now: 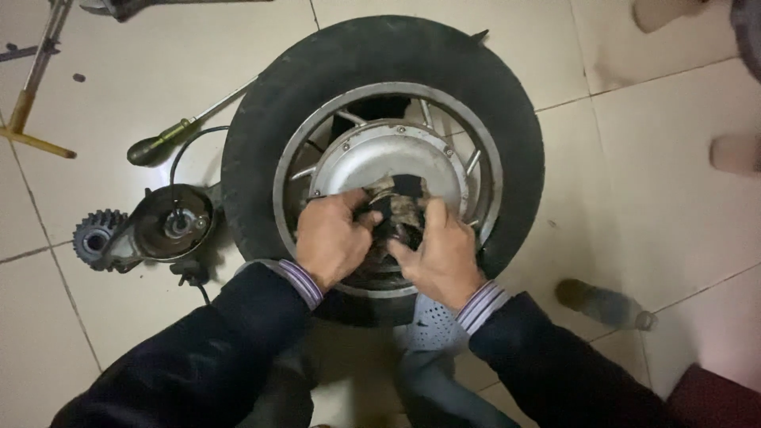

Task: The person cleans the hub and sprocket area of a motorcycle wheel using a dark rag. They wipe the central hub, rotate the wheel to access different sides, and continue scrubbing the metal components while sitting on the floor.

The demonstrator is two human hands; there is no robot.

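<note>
Flat on the floor (158, 79), a wheel (380, 158); at its hub (388, 158), left hand (333, 238) and right hand (440, 254), fingers clamped on a dark worn part (394, 210), half pulled free; left of wheel, gear (99, 236), round cover (173, 222).

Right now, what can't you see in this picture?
Head view only:
- The dark part at the wheel hub: mostly covered by the left hand and right hand.
- The tyre: near edge hidden behind the sleeves.
- The bottle: blurred.
- Pale shapes at the right edge: cut off.
</note>
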